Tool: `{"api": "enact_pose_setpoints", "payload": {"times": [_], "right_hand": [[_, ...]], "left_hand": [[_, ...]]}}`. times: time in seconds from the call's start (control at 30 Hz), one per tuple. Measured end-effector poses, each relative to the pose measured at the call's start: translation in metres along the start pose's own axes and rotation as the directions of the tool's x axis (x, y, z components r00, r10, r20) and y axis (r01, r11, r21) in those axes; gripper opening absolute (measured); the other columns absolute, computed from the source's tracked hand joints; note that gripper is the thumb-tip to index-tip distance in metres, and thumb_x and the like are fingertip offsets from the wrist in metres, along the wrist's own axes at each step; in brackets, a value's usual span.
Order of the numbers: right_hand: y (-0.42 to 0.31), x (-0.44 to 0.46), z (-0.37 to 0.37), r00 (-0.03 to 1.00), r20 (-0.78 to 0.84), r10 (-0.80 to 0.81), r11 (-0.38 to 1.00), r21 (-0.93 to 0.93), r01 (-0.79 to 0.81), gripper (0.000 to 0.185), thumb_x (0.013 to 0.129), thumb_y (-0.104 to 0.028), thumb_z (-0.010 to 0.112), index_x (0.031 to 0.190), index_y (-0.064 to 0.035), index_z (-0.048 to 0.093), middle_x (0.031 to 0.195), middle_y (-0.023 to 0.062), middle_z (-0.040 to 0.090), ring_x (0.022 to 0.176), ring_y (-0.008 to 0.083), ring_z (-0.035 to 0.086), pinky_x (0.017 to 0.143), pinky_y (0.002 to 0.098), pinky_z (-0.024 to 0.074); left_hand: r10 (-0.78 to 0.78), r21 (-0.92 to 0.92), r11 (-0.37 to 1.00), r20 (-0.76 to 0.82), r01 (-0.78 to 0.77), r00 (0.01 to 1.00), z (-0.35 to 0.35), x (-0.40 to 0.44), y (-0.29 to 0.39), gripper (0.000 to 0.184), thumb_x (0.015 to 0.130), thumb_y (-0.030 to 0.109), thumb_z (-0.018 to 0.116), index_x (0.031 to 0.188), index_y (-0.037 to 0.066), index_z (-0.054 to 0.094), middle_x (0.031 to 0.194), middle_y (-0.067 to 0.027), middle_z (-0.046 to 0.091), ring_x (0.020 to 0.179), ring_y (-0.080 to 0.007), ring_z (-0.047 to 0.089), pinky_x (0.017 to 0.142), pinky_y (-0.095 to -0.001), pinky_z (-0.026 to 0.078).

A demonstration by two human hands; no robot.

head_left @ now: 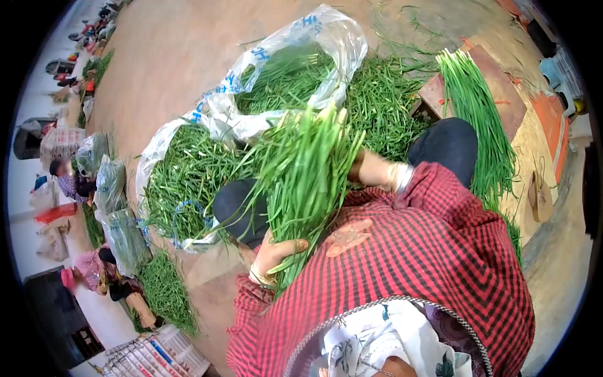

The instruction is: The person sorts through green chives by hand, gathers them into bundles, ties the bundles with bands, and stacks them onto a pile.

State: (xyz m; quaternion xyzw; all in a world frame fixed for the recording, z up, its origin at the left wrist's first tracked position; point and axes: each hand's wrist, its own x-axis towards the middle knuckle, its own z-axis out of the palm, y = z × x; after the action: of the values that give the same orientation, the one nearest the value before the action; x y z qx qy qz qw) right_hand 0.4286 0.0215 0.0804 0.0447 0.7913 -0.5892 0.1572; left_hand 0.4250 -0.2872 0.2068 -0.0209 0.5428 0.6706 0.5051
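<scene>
A large bunch of green chives [308, 169] stands tilted in front of my lap, pale cut ends up and leaf tips down. My left hand [284, 252] is closed around its lower leafy part, thumb across the front. On the bunch's right side is my right hand [370, 168], blurred, its fingers hidden behind the stalks. A clear plastic bag [348, 44] with blue print lies open beyond the bunch, with chives inside. Loose chive leaves [383, 103] are heaped beside that bag.
At my right, another bundle of chives [474, 113] lies over a low wooden board [502, 94]. Loose greens [188, 163] fill a second plastic bag on the left. Farther left are filled bags [125, 239], a pile of greens [166, 289] and seated people [94, 270].
</scene>
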Motion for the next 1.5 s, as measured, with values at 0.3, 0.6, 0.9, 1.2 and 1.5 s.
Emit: {"api": "enact_pose_setpoints", "payload": {"times": [0.3, 0.6, 0.9, 1.2, 1.5], "right_hand": [[-0.095, -0.032, -0.062, 0.889, -0.003, -0.457, 0.705, -0.611, 0.360, 0.100, 0.073, -0.050, 0.075, 0.144, 0.0058, 0.031, 0.144, 0.0292, 0.037, 0.138, 0.0379, 0.033, 0.115, 0.0424, 0.0248], [-0.106, 0.041, 0.019, 0.924, 0.263, -0.280, 0.659, -0.647, 0.383, 0.046, 0.083, -0.038, 0.067, 0.118, -0.0097, 0.059, 0.095, 0.0164, 0.066, 0.092, 0.0360, 0.063, 0.084, 0.0463, 0.0488], [-0.104, 0.063, -0.042, 0.890, -0.449, -0.078, 0.993, 0.041, 0.107, 0.054, 0.098, -0.037, 0.053, 0.136, 0.0011, 0.046, 0.079, 0.0057, 0.060, 0.059, 0.0129, 0.053, 0.061, 0.0287, 0.0528], [-0.075, 0.026, -0.171, 0.762, -0.624, 0.172, 0.985, 0.100, -0.141, 0.062, 0.091, -0.044, 0.063, 0.133, -0.0006, 0.050, 0.069, 0.0006, 0.060, 0.055, 0.0091, 0.053, 0.055, 0.0293, 0.0515], [-0.113, -0.024, -0.045, 0.990, 0.073, 0.120, 0.977, 0.169, -0.130, 0.089, 0.087, -0.045, 0.067, 0.150, -0.0033, 0.020, 0.123, 0.0200, 0.056, 0.086, 0.0184, 0.064, 0.062, 0.0272, 0.0554]], "left_hand": [[0.004, 0.110, 0.994, -0.061, 0.003, 0.998, 0.005, 0.014, -0.012, 0.053, 0.073, -0.001, 0.069, 0.124, -0.001, 0.056, 0.116, -0.0081, 0.064, 0.104, -0.0185, 0.060, 0.092, -0.0327, 0.045], [0.048, 0.179, 0.981, 0.165, -0.078, 0.985, 0.023, 0.024, -0.011, 0.051, 0.077, 0.001, 0.073, 0.126, 0.000, 0.057, 0.124, -0.0066, 0.062, 0.110, -0.0160, 0.058, 0.095, -0.0326, 0.045], [0.043, 0.208, 0.975, 0.144, -0.073, 0.989, 0.026, 0.028, -0.002, 0.056, 0.077, -0.003, 0.074, 0.129, 0.000, 0.053, 0.121, -0.0074, 0.063, 0.109, -0.0158, 0.058, 0.095, -0.0330, 0.046], [0.050, 0.183, 0.982, -0.076, -0.035, 0.996, -0.011, -0.006, -0.004, 0.058, 0.075, -0.006, 0.067, 0.130, -0.001, 0.049, 0.119, -0.0064, 0.063, 0.104, -0.0157, 0.061, 0.093, -0.0311, 0.048], [0.269, 0.246, 0.949, -0.299, -0.198, 0.916, 0.007, 0.019, -0.014, 0.049, 0.074, -0.007, 0.066, 0.121, 0.000, 0.053, 0.108, -0.0048, 0.065, 0.093, -0.0128, 0.062, 0.083, -0.0274, 0.049]]}}
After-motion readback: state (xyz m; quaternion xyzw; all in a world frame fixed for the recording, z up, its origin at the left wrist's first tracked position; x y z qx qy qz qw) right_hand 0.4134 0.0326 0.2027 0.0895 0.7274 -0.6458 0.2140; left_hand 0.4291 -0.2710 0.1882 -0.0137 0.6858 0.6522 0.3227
